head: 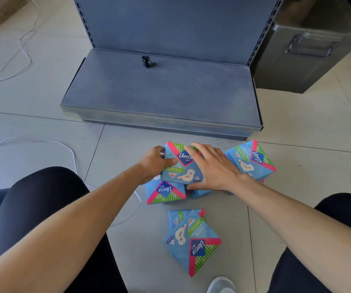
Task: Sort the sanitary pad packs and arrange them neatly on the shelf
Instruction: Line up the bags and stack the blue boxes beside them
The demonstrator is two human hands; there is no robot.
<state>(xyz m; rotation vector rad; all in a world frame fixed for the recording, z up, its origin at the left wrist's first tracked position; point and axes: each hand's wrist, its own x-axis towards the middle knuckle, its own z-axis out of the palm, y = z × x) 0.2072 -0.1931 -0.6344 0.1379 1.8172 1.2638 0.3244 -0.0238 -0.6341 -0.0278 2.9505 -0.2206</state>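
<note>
Several blue Libresse pad packs with pink and green striped corners lie on the tiled floor in front of the grey shelf (pixel 159 92). My left hand (pixel 152 163) grips the left edge of the top pack (pixel 181 166) of the middle pile. My right hand (pixel 214 168) lies on that pack's right side with straight fingers. A pack (pixel 165 192) sticks out under the pile at the left. Another pack (pixel 251 160) leans at the right. Two overlapping packs (pixel 193 237) lie nearer to me.
A small dark clip (pixel 147 61) sits at the back of the shelf board. A green metal box (pixel 301 49) stands right of the shelf. A white cable (pixel 22 60) runs over the floor at the left. My knees (pixel 43 197) flank the packs.
</note>
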